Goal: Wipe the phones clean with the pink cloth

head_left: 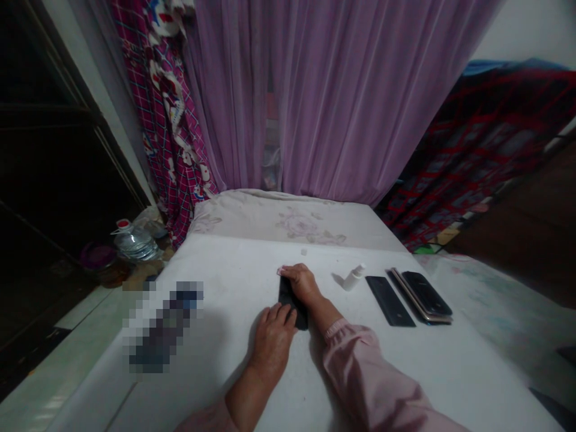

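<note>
A black phone [288,297] lies flat on the white table [234,360] in front of me. My left hand [274,336] rests on its near end, fingers curled down on it. My right hand [302,283] presses on the phone's far end, fingers closed on a small whitish pad or cloth [282,270] at its top edge. A pink sleeve covers my right forearm.
A small white spray bottle [353,278] lies to the right, then a black phone [389,300] and a stack of phones [425,295]. A blurred-out patch sits at the left. Purple curtain behind; a water bottle [134,241] on the floor at left.
</note>
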The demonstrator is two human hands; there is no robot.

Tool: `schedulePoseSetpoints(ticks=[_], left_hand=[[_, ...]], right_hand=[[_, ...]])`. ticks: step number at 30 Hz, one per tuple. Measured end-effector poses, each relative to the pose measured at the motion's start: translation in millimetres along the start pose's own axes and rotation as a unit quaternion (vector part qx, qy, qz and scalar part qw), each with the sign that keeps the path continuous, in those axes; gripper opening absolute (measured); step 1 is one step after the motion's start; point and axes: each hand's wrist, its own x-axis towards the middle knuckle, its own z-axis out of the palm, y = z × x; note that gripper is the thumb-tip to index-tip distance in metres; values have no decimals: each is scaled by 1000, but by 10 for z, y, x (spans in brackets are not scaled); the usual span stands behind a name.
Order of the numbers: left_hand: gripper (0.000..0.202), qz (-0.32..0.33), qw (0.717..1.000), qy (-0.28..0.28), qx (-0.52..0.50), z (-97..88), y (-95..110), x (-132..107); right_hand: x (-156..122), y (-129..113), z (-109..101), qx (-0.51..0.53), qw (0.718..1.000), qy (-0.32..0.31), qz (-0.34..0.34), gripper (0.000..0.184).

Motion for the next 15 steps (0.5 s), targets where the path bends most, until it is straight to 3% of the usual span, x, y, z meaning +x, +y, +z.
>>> schedulePoseSetpoints(ticks=[5,8,11,13,15], left_hand=[[32,-9,1000,28,-3,-16,1,-8],[32,4,999,39,-21,-40,-29,-2],[32,15,998,44,-46,-91,-60,1],[34,21,997,53,-54,-117,-69,-9],[38,28,996,63,-59,-118,-69,-25]], right_hand=[[-394,7,-105,105,993,-26,-41,26],[-644,90,-229,189,980,52,40,24],[-769,166,-320,246,942,162,163,24],[-788,174,-347,254,922,198,213,25],[-781,148,-352,250,920,206,219,25]])
